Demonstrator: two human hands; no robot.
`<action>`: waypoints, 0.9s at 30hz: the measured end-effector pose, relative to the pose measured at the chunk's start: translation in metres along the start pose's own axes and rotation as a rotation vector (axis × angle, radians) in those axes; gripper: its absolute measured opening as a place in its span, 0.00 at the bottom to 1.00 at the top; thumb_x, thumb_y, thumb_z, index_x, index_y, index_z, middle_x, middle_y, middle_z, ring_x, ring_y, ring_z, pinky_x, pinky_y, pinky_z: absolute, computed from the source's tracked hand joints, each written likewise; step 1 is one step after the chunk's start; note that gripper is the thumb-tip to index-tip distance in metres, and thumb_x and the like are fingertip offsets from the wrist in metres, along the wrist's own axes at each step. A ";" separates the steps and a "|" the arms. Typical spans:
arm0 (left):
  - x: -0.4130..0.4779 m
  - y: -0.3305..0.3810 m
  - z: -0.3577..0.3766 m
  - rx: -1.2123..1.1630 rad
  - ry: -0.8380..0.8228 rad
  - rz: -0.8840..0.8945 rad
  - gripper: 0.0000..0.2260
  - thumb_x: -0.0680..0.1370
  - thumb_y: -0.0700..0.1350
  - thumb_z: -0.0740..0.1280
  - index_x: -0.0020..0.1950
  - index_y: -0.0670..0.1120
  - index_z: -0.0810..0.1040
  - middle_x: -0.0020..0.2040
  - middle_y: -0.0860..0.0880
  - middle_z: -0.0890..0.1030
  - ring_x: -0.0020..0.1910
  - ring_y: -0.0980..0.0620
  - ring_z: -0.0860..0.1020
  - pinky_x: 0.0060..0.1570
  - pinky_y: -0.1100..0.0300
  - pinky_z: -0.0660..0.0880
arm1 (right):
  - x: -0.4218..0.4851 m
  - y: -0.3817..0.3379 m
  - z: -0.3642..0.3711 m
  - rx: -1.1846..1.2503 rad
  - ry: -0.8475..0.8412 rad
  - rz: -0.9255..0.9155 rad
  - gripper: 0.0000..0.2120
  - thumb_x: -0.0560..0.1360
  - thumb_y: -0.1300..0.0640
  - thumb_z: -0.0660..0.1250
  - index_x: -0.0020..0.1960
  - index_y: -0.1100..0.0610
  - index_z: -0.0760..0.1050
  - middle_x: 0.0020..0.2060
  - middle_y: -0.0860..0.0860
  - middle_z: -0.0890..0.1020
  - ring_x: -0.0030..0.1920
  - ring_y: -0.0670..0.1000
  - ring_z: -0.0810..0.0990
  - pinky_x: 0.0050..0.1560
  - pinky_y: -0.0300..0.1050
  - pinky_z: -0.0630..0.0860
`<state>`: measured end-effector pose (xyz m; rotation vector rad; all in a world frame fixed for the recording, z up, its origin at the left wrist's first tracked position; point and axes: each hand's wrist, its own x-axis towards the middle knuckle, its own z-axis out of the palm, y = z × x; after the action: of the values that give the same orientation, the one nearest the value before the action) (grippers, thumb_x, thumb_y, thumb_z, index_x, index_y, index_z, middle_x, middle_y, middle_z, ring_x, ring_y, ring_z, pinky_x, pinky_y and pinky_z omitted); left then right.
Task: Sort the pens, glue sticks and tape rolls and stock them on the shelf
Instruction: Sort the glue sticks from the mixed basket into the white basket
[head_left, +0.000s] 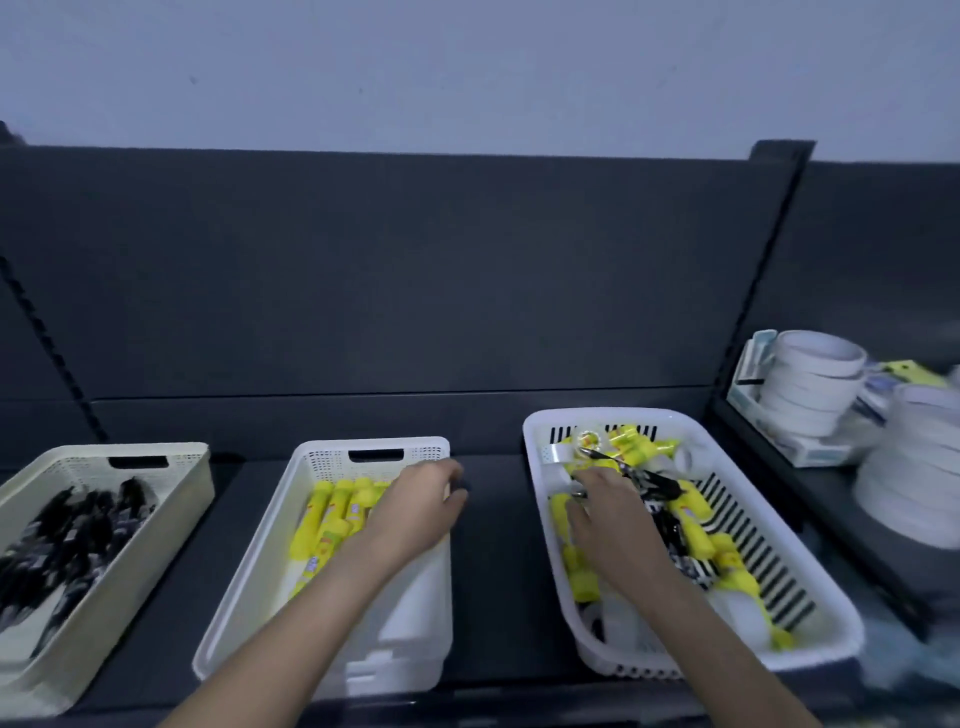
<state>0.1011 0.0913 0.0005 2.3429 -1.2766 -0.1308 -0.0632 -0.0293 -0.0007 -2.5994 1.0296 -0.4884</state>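
Head view: right hand (608, 512) digs into the mixed basket (613, 414), fingers curled among glue sticks (688, 512), with pens (654, 480) just beyond them; grip unclear. Left hand (421, 501) curls at the glue basket (322, 449) rim; I cannot tell if it holds anything. Best pinch one stick clear of the pens before lifting.

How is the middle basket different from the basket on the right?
The middle basket shows only yellow glue sticks; the right basket holds glue sticks, black pens and tape rolls mixed. The middle basket has tiny holes; the right basket has long slots. Both are white plastic.
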 end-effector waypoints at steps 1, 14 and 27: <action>0.002 0.012 0.005 -0.008 0.004 0.015 0.11 0.77 0.44 0.61 0.56 0.42 0.76 0.55 0.44 0.80 0.58 0.43 0.75 0.55 0.54 0.72 | -0.003 0.012 -0.006 -0.002 0.003 0.012 0.14 0.78 0.58 0.57 0.61 0.60 0.72 0.58 0.55 0.74 0.62 0.57 0.70 0.58 0.47 0.68; -0.001 0.110 0.066 0.381 -0.053 -0.071 0.19 0.77 0.57 0.59 0.52 0.41 0.77 0.54 0.43 0.74 0.57 0.43 0.70 0.54 0.53 0.69 | -0.019 0.142 -0.047 -0.072 -0.169 0.069 0.15 0.78 0.56 0.58 0.64 0.59 0.70 0.57 0.57 0.75 0.58 0.55 0.74 0.53 0.45 0.69; 0.029 0.150 0.091 -0.071 -0.148 -0.110 0.11 0.75 0.46 0.64 0.35 0.44 0.69 0.31 0.49 0.68 0.36 0.47 0.69 0.32 0.58 0.60 | 0.003 0.158 -0.037 0.309 -0.393 0.303 0.08 0.77 0.63 0.59 0.41 0.54 0.64 0.32 0.49 0.69 0.32 0.47 0.69 0.26 0.35 0.61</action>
<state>-0.0253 -0.0339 -0.0098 2.3789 -1.1885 -0.3855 -0.1714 -0.1469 -0.0297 -2.1051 1.0831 -0.0500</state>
